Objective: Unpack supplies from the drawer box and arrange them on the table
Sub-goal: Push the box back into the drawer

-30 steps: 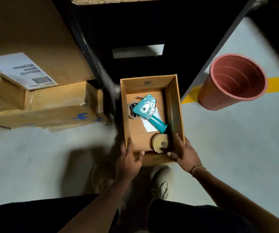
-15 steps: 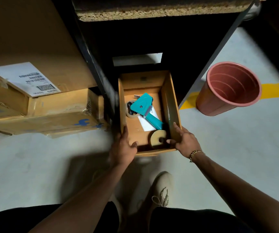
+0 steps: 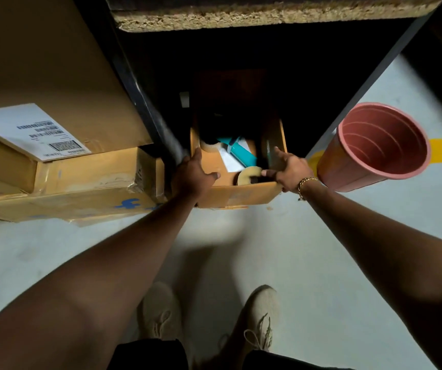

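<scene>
An open cardboard drawer box [image 3: 237, 195] sits on the floor, its far half in deep shadow under a dark table. Inside I see the handle of a teal tape dispenser [image 3: 241, 153], a white paper [image 3: 229, 162], a tan tape roll [image 3: 249, 176] at the near wall and another roll [image 3: 210, 147] at the left. My left hand [image 3: 192, 177] grips the box's near left corner, thumb over the rim. My right hand [image 3: 290, 170] grips the near right corner, fingers along the right wall.
The table's chipboard edge [image 3: 268, 16] runs across the top, with dark metal legs [image 3: 148, 113] on either side. Stacked cardboard cartons [image 3: 62, 166] with a shipping label stand at the left. A pink plastic bucket [image 3: 374, 148] stands at the right by a yellow floor line. My shoes [image 3: 257, 316] are below.
Both hands have slid the box away from me, under the table. Its far half and most of the tape dispenser have passed into shadow. My arms are stretched out further.
</scene>
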The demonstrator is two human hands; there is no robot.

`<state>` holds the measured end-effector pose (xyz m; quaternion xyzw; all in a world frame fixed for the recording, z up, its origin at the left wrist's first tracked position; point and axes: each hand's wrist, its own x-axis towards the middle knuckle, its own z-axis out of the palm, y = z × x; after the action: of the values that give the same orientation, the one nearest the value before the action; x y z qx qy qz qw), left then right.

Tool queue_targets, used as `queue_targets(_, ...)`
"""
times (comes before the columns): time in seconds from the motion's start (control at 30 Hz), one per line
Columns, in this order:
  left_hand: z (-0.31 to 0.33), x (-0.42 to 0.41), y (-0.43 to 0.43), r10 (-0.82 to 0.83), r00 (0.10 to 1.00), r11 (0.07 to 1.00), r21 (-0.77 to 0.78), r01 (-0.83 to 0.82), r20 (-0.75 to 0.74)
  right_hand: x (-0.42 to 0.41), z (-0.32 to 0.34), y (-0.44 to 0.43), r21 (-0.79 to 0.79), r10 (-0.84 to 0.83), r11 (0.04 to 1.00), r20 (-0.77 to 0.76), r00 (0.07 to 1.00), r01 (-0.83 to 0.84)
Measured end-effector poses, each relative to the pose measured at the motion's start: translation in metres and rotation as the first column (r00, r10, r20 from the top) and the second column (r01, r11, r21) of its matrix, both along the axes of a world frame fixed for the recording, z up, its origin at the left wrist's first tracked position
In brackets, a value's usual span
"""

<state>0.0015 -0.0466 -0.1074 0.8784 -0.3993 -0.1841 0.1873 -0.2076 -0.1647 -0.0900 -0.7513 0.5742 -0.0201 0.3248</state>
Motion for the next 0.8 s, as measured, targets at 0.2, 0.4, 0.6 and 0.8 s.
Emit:
queue_targets(0.2, -0.01, 0.018, -0.03, 0.029, 0.998, 0.999, -0.039, -0.032, -0.056, 0.018, -0.007, -0.024, 0.003, -0.052, 0.999, 0.015, 0.999, 0.052)
queue_targets(0.4, -0.024, 0.02, -0.04, 0.056, 0.994, 0.996, -0.064, -0.062, -0.093, 0.029, -0.019, -0.036, -0.035, -0.043, 0.998, 0.0, 0.999, 0.043)
queue_targets(0.6, -0.016, 0.025, -0.057, 0.055, 0.996, 0.996, -0.072, -0.06, -0.066, 0.037, -0.027, -0.047, -0.016, -0.077, 0.997, 0.049, 0.996, 0.078)
queue_targets(0.8, -0.009, 0.02, -0.056, 0.03, 0.996, 0.999, -0.033, -0.033, -0.088, 0.039, -0.024, -0.045, -0.018, -0.053, 0.998, 0.039, 0.998, 0.054)
